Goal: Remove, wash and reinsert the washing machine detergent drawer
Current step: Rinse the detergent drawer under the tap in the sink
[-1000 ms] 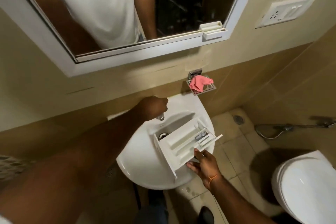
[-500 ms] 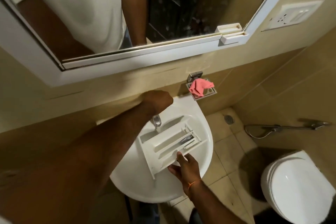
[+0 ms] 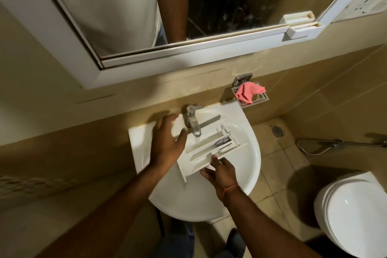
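Observation:
The white detergent drawer (image 3: 209,151) lies tilted across the bowl of the white sink (image 3: 249,165), its compartments facing up under the chrome tap (image 3: 193,119). A thin stream of water runs from the spout onto the drawer. My right hand (image 3: 219,172) holds the drawer's near long edge, thumb on top and fingers underneath. My left hand (image 3: 167,142) hovers with spread fingers over the sink's left rim, just left of the tap, holding nothing.
A pink cloth (image 3: 249,92) lies on a metal soap dish on the wall right of the tap. A mirror (image 3: 146,6) hangs above the sink. A toilet (image 3: 354,216) stands at the lower right, with a hose sprayer (image 3: 335,144) and floor drain (image 3: 277,131) behind it.
My left hand has let go of the tap handle and moved down and left, fingers now spread. Water now runs from the tap. My right hand keeps holding the drawer.

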